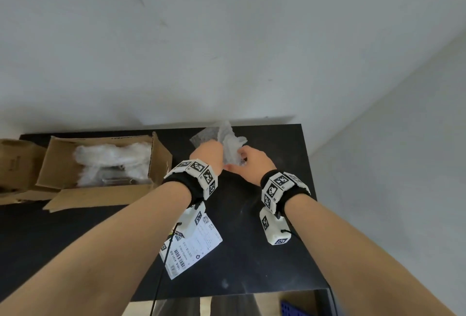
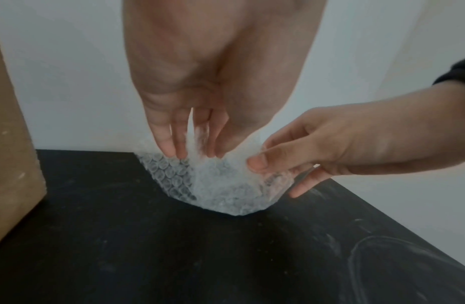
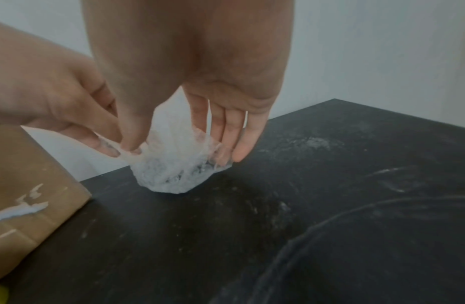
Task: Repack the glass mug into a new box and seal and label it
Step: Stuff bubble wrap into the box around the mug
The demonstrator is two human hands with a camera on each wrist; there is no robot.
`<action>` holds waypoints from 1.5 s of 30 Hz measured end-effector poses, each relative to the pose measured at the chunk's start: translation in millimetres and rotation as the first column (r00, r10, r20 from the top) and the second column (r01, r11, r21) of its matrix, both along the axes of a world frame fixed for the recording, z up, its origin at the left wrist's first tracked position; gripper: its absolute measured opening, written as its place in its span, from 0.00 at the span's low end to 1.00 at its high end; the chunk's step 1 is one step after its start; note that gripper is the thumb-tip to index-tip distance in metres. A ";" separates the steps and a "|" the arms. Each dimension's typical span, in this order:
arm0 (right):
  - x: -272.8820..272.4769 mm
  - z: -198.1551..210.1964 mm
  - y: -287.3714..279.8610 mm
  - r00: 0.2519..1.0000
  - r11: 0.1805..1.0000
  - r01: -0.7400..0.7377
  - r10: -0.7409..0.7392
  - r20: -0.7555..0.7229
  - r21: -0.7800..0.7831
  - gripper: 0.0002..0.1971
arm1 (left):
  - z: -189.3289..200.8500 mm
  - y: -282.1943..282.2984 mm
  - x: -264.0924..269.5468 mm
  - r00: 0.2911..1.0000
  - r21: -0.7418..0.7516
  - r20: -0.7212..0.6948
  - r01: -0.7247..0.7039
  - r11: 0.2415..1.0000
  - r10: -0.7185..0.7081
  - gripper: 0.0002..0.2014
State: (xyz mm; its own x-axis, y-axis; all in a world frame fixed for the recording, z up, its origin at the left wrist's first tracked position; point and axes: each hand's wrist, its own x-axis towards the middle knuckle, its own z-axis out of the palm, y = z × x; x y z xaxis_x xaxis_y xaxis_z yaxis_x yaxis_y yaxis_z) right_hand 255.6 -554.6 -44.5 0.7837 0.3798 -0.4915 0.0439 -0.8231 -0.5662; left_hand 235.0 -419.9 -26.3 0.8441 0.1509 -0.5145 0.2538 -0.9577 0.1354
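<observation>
A crumpled bubble-wrap bundle (image 1: pixel 228 139) (image 2: pixel 221 185) (image 3: pixel 169 174) sits on the black table (image 1: pixel 264 265) near its back edge. Whether the glass mug is inside it cannot be told; only dark patches show through the film. My left hand (image 1: pixel 209 154) (image 2: pixel 184 133) reaches down into the top of the wrap and pinches its film, also seen in the right wrist view (image 3: pixel 106 144). My right hand (image 1: pixel 252 162) (image 3: pixel 184 144) pinches the wrap's right side between thumb and fingers (image 2: pixel 257 164). A printed shipping label (image 1: pixel 196 245) lies on the table below my left wrist.
An open cardboard box (image 1: pixel 100 194) (image 2: pixel 13 164) (image 3: pixel 31 185) stands left of the hands, with white wrapping and something clear inside. Another brown box (image 1: pixel 15 164) is at the far left. A grey wall runs right behind the table. A blue object (image 1: pixel 295 308) shows below the front edge.
</observation>
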 end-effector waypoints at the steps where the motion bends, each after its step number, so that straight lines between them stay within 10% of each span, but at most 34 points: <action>1: -1.8 2.0 -1.5 1.000 1.000 0.007 -0.007 -0.011 0.011 0.34 | 2.3 -3.5 -1.4 1.000 -0.006 0.004 0.010 1.000 -0.010 0.13; 16: -36.5 103.0 -11.7 0.923 0.933 0.213 -0.290 0.255 0.289 0.06 | 97.6 8.4 -34.3 0.924 -0.199 0.373 0.171 0.965 -0.087 0.19; 27: -86.1 186.7 82.1 0.881 0.862 0.154 -0.341 0.328 0.484 0.10 | 170.0 122.2 -94.6 0.590 -0.044 0.804 0.179 0.983 -0.071 0.26; 34: -120.0 190.0 132.8 0.895 0.858 0.099 -0.299 0.332 0.505 0.13 | 175.1 207.8 -136.0 0.667 -0.013 0.741 0.139 0.990 -0.084 0.39; 45: -146.1 177.7 166.1 0.929 0.872 0.053 -0.222 0.297 0.487 0.12 | 146.1 255.9 -156.3 0.834 -0.239 0.552 0.132 0.962 0.023 0.30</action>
State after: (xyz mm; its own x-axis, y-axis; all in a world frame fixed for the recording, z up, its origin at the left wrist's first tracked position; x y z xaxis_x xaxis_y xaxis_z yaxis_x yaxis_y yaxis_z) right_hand 109.5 -388.5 133.2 0.9284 0.3713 0.0139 0.2049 -0.4805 -0.8527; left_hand 78.7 -164.0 119.9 0.9995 0.0246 0.0187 0.0127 -0.8790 0.4767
